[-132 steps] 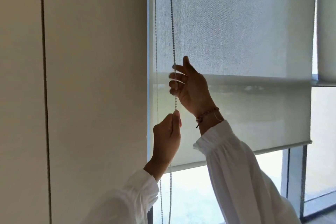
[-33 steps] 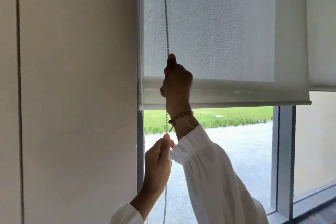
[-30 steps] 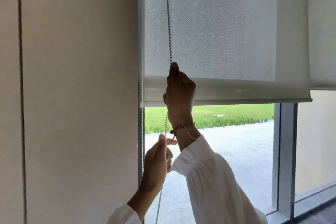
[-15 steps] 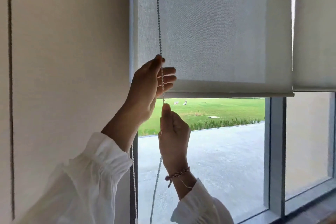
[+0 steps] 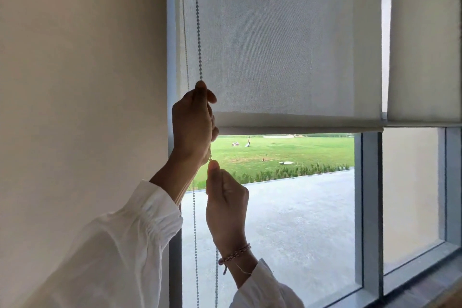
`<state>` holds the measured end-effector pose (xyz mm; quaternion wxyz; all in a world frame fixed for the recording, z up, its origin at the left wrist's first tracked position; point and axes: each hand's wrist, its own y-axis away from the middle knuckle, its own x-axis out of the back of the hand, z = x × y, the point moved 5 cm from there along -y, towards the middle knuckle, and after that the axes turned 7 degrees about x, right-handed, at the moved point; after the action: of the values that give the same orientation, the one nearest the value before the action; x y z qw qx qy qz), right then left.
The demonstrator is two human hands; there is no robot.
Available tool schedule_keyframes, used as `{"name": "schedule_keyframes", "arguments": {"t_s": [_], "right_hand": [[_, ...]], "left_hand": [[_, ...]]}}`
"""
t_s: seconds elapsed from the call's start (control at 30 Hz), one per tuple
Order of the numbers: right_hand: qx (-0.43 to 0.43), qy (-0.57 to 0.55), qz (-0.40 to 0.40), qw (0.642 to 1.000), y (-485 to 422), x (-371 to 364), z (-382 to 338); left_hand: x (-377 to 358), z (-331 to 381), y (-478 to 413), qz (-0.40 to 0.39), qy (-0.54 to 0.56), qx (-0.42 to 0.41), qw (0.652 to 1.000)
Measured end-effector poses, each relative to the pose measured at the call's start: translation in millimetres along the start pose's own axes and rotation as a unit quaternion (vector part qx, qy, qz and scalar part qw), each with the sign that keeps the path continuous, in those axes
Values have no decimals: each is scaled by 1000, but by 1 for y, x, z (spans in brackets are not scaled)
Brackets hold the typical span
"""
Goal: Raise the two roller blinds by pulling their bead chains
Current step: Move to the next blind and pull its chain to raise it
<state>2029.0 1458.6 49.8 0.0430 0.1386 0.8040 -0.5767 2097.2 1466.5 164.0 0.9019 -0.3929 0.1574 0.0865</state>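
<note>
A plain cream wall [image 5: 82,82] fills the left third of the frame. At lower left a white gathered sleeve [image 5: 120,252] rises toward the centre, and from it the left hand [image 5: 192,125] reaches up along the grey window frame [image 5: 171,45]. That hand is closed around the bead chain [image 5: 198,32], thumb tip uppermost, where the chain comes down from the top edge of the frame in front of the near blind. Just below and slightly to the right, the right hand [image 5: 226,204] is also closed, pinching the same chain between thumb and fingers directly under the left hand; a braided bracelet [image 5: 235,255] circles its wrist. Two strands of chain hang below the hands toward the bottom edge.

The left roller blind [image 5: 287,40] covers the upper centre of the frame, its bottom bar [image 5: 300,129] level with the left hand, with lawn and pavement visible under it. At the far right, past a grey mullion [image 5: 370,195], the second roller blind [image 5: 425,45] hangs with its bottom edge at nearly the same height.
</note>
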Motion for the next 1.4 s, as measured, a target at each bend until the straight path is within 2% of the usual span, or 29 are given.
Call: {"name": "schedule_keyframes", "arguments": {"t_s": [0.5, 0.9, 1.4], "right_hand": [[12, 15, -11, 1000, 9, -10, 8], [56, 54, -5, 997, 10, 0, 5], [25, 70, -19, 997, 29, -6, 17]], "left_hand": [[16, -6, 4, 1, 7, -18, 1000], [13, -11, 14, 9, 27, -20, 999], [29, -28, 22, 23, 24, -31, 999]]}}
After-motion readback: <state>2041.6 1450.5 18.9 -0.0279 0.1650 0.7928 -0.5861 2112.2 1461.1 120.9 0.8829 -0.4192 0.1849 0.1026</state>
